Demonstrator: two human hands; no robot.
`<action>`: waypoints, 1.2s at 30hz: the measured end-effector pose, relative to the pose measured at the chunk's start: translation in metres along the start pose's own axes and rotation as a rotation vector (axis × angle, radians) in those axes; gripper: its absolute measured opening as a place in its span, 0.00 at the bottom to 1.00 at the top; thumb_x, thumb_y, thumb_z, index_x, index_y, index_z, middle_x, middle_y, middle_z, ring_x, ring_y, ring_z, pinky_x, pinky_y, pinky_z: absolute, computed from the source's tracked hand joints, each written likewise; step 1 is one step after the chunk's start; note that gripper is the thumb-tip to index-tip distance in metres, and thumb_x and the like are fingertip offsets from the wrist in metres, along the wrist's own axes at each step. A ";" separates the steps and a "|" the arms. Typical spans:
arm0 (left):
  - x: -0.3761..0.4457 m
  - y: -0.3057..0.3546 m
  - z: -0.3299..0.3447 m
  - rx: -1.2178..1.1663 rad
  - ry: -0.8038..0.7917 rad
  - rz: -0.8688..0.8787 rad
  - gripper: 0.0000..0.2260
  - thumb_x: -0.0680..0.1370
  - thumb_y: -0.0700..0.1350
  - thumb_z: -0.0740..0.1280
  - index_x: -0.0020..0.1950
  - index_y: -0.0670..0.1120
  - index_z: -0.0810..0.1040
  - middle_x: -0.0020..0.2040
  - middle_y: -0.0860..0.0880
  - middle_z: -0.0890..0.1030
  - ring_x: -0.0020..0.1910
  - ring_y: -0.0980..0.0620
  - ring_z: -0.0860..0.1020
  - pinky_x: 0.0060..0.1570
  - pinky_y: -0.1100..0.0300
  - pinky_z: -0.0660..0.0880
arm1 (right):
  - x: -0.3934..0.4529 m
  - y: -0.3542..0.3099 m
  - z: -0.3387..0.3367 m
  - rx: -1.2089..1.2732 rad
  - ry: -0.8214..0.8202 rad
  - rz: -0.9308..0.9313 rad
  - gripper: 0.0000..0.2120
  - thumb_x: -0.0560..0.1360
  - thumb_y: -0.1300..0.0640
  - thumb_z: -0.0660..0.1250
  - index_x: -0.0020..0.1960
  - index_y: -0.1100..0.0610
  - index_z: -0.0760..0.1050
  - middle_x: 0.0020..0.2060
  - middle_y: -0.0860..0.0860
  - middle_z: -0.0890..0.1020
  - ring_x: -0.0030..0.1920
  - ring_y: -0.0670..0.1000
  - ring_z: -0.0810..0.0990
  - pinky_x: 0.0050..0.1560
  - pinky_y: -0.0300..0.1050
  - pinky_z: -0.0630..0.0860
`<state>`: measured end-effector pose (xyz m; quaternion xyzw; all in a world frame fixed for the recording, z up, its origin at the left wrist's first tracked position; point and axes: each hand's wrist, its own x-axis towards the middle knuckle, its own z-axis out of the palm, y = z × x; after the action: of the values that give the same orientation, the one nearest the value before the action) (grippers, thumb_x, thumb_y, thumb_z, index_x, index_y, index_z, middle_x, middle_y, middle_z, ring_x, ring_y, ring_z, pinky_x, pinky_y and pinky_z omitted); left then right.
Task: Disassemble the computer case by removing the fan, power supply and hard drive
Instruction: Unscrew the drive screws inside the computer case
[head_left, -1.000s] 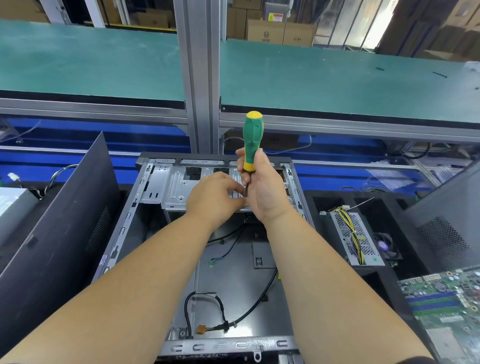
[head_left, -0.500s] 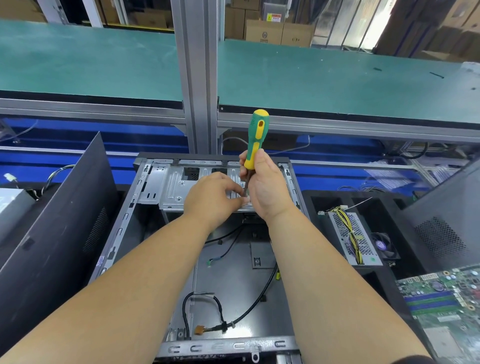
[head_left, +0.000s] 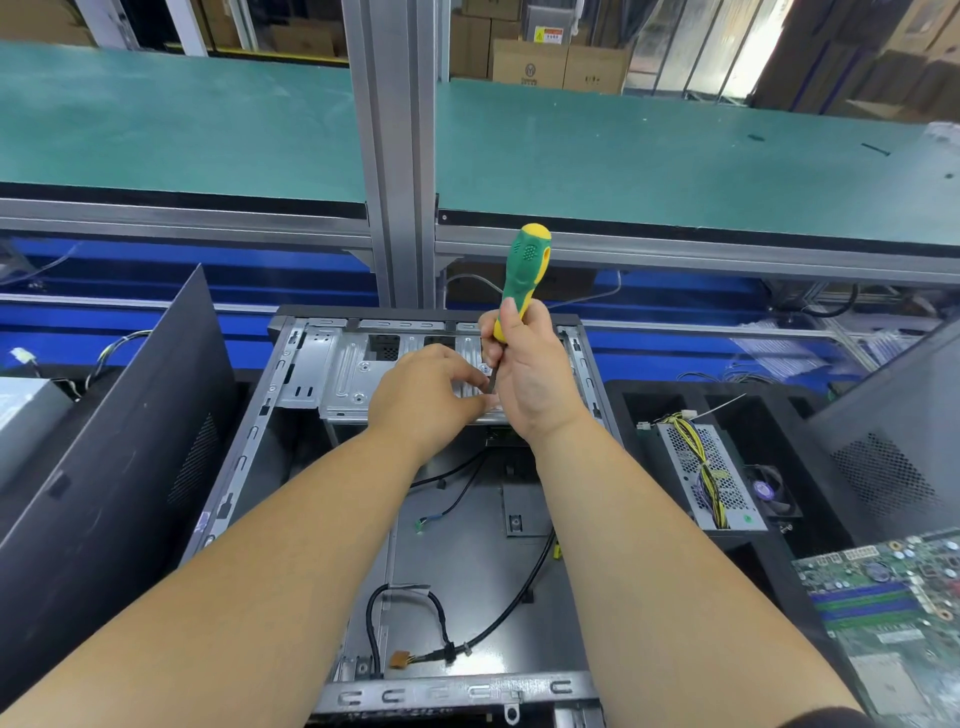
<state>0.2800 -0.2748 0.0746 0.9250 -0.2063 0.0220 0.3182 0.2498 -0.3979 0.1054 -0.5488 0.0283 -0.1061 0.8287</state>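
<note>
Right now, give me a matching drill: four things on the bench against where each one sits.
Things:
1. screwdriver
2. circuit board
3. power supply
4. side panel

Places:
A. leaning left of the case
B. bottom right corner
C. gripped in the right hand
D. black tray right of the case

Pairs: 1-C, 2-B, 3-D, 4-A

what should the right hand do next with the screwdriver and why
Probably keep turning the screwdriver while pressing down. The right hand grips its yellow-green handle upright, the shaft points down at the silver drive bracket in the computer case, and the left hand pinches at the tip, steadying it. The screw itself is hidden, so this is a guess.
</note>
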 end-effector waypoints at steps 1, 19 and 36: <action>0.000 0.000 0.000 -0.001 -0.002 0.001 0.08 0.69 0.60 0.72 0.46 0.61 0.82 0.51 0.60 0.75 0.53 0.56 0.72 0.46 0.55 0.74 | 0.000 0.000 -0.001 -0.016 -0.005 -0.006 0.08 0.77 0.47 0.61 0.51 0.51 0.70 0.37 0.46 0.76 0.33 0.45 0.67 0.32 0.35 0.71; -0.001 0.001 -0.001 -0.008 0.008 0.016 0.06 0.69 0.59 0.73 0.44 0.61 0.81 0.50 0.60 0.75 0.50 0.57 0.73 0.41 0.58 0.72 | 0.000 0.002 -0.001 0.096 -0.010 0.007 0.17 0.79 0.44 0.59 0.59 0.54 0.75 0.37 0.47 0.76 0.32 0.44 0.66 0.36 0.34 0.69; -0.001 0.001 -0.002 0.001 0.010 0.028 0.07 0.69 0.58 0.73 0.46 0.60 0.82 0.51 0.60 0.75 0.51 0.56 0.73 0.43 0.57 0.72 | -0.001 0.004 0.001 -0.044 -0.015 0.021 0.23 0.83 0.44 0.52 0.44 0.48 0.84 0.33 0.46 0.73 0.33 0.43 0.69 0.36 0.36 0.70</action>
<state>0.2794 -0.2740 0.0762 0.9222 -0.2178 0.0310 0.3182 0.2498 -0.3955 0.1025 -0.5675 0.0304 -0.0925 0.8176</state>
